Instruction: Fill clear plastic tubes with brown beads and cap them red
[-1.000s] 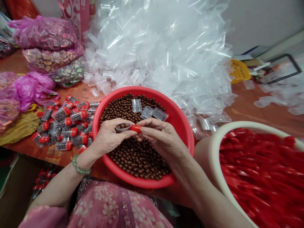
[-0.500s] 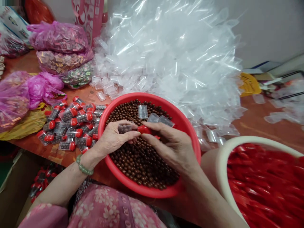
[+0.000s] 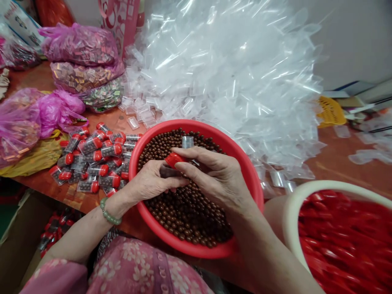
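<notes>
Over the red basin (image 3: pixel 256 192), my left hand (image 3: pixel 148 179) is closed around a small clear plastic container (image 3: pixel 168 171) that looks dark with brown balls inside. My right hand (image 3: pixel 219 175) pinches a red cap (image 3: pixel 174 159) between thumb and fingers. The cap sits at the container's upper end; whether it is fully seated I cannot tell. Brown balls (image 3: pixel 171 216) fill the basin below both hands. Another clear container (image 3: pixel 187 141) rests on the balls behind my right fingers.
Capped containers (image 3: pixel 92 159) lie heaped left of the basin. A tall pile of clear containers (image 3: pixel 226 73) stands behind it. A cream bucket (image 3: pixel 289 216) with red caps (image 3: pixel 343 237) is at right. Pink bags (image 3: pixel 82 45) and a yellow basket (image 3: pixel 332 111) flank the pile.
The red cap has turned from lying level beside the container to a tilt over its upper end. My right hand has shifted slightly left and up. The view has moved slightly.
</notes>
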`<action>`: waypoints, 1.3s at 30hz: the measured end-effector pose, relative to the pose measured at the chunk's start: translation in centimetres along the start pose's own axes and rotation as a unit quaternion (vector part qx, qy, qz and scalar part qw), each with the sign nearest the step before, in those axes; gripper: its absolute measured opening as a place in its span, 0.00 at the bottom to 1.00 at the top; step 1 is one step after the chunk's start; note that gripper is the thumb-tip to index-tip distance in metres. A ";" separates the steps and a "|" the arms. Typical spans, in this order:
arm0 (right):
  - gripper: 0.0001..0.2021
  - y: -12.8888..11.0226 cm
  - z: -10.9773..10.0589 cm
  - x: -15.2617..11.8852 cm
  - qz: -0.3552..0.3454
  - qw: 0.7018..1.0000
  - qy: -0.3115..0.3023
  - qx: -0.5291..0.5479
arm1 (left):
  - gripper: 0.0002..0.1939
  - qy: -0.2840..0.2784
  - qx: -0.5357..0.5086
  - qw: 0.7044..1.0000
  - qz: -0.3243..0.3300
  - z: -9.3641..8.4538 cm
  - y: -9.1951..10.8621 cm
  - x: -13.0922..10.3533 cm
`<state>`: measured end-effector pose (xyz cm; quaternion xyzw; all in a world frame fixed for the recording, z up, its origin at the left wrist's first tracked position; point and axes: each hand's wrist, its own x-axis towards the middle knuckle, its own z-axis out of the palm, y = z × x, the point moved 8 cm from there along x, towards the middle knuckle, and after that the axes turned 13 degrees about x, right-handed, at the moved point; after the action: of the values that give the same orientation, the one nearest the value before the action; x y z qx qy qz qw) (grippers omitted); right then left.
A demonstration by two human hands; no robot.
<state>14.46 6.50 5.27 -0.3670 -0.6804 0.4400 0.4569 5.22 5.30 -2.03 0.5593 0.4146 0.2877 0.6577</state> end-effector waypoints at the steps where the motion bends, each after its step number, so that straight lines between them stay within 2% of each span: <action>1: 0.12 0.0 -0.1 -0.1 -0.006 1.000 -0.004 -0.012 | 0.17 -0.001 0.002 1.000 -0.001 0.0 0.0 0.0; 6: 0.11 -0.6 0.0 -0.2 -0.039 0.994 -0.043 -0.090 | 0.16 -0.016 0.011 0.999 -0.027 0.1 -0.2 0.0; 11: 0.11 -0.3 0.3 -0.1 -0.027 0.990 -0.079 -0.114 | 0.15 -0.043 0.020 0.999 -0.019 0.4 0.3 -0.1; 16: 0.12 -0.9 0.8 -0.3 -0.068 0.979 -0.116 -0.156 | 0.19 -0.082 0.015 0.996 -0.044 0.8 -0.3 -0.3; 18: 0.18 -1.2 1.5 -0.7 -0.092 0.967 -0.139 -0.191 | 0.21 -0.076 -0.012 0.996 -0.053 0.8 -0.7 -0.3; 21: 0.37 -1.1 2.9 -1.2 -0.116 0.944 -0.155 -0.267 | 0.22 -0.046 -0.079 0.995 -0.046 0.5 -1.0 0.0; 22: 0.40 -0.9 3.3 -1.4 -0.126 0.935 -0.150 -0.295 | 0.22 -0.042 -0.103 0.993 -0.046 0.5 -1.1 0.1; 26: 0.34 -0.8 4.3 -1.8 -0.186 0.901 -0.118 -0.373 | 0.22 -0.036 -0.172 0.982 -0.069 0.8 -1.7 0.2; 30: 0.30 -1.2 4.8 -1.9 -0.250 0.879 -0.113 -0.390 | 0.22 -0.034 -0.194 0.977 -0.082 0.9 -2.0 0.1; 34: 0.30 -1.6 4.9 -2.1 -0.277 0.872 -0.099 -0.392 | 0.21 -0.052 -0.203 0.975 -0.079 1.2 -1.9 0.0; 39: 0.30 -1.1 4.8 -2.3 -0.265 0.880 -0.098 -0.383 | 0.20 -0.057 -0.200 0.975 -0.079 1.1 -2.0 0.1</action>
<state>10.48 2.80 4.73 -0.2744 -0.9090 0.0418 0.3110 6.07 4.40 -3.92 0.3977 0.3536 0.2799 0.7990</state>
